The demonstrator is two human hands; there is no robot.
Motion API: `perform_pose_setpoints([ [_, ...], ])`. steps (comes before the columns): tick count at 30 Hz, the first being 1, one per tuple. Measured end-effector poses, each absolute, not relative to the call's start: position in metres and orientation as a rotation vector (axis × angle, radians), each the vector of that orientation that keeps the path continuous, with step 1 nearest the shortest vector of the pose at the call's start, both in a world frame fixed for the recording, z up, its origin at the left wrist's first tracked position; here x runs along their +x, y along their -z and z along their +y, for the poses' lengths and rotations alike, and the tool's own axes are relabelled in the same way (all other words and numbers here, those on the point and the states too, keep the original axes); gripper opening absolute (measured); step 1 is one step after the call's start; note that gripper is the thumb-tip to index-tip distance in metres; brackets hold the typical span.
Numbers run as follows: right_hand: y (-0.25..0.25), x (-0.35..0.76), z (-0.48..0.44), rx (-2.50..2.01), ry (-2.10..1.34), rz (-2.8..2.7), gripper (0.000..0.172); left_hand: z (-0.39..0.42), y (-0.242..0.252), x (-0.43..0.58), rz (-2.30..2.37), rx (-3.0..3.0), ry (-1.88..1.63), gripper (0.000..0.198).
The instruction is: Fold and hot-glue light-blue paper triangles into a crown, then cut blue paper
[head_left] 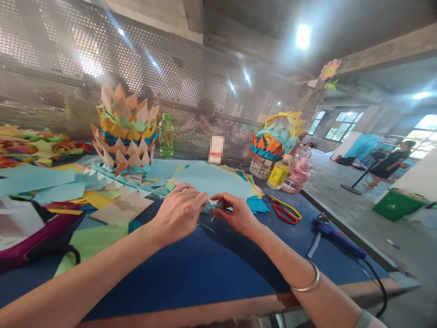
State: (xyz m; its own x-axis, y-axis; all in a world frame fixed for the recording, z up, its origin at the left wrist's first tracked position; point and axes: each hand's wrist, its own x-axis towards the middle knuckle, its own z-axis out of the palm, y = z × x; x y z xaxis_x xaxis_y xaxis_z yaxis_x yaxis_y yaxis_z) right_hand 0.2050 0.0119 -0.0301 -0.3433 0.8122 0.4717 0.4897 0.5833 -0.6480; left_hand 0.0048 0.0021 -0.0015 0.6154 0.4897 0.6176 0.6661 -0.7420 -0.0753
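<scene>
Between left hand (179,209) and right hand (237,213) fingertips a blue paper piece (210,206) sits pinched, seemingly half-folded; sheets (211,180) beyond lie unfolded

I see a small folded light-blue paper piece (214,206), mostly hidden, pinched at both ends between the fingertips of my left hand (179,212) and right hand (236,214), lying flat, low over the dark-blue tabletop (211,264).

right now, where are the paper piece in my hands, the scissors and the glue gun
paper piece (209,207): head view, its visible light blue middle
scissors (285,212): head view, on the red and yellow handles
glue gun (336,236): head view, middle of the blue body
</scene>
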Motion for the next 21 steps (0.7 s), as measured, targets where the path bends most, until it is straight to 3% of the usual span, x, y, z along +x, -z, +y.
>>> perform_pose_setpoints([
  [10,0.0249,0.2045,0.0083,-0.988,-0.402,-2.058,0.005,-0.0008,0.0025,0.0081,-0.916,-2.584,0.926,0.015],
  [14,0.0243,0.2042,0.0063,-0.995,-0.316,-2.092,0.005,0.0001,0.0050,0.0094,-0.975,-2.569,0.914,0.022],
  [18,0.0251,0.2027,0.0048,-0.939,-0.250,-2.155,0.004,0.0010,0.0062,0.0101,-0.988,-2.633,0.796,0.005],
  [21,0.0257,0.2018,0.0043,-0.924,-0.234,-2.169,0.002,0.0003,0.0058,0.0108,-1.021,-2.638,0.770,0.010],
])
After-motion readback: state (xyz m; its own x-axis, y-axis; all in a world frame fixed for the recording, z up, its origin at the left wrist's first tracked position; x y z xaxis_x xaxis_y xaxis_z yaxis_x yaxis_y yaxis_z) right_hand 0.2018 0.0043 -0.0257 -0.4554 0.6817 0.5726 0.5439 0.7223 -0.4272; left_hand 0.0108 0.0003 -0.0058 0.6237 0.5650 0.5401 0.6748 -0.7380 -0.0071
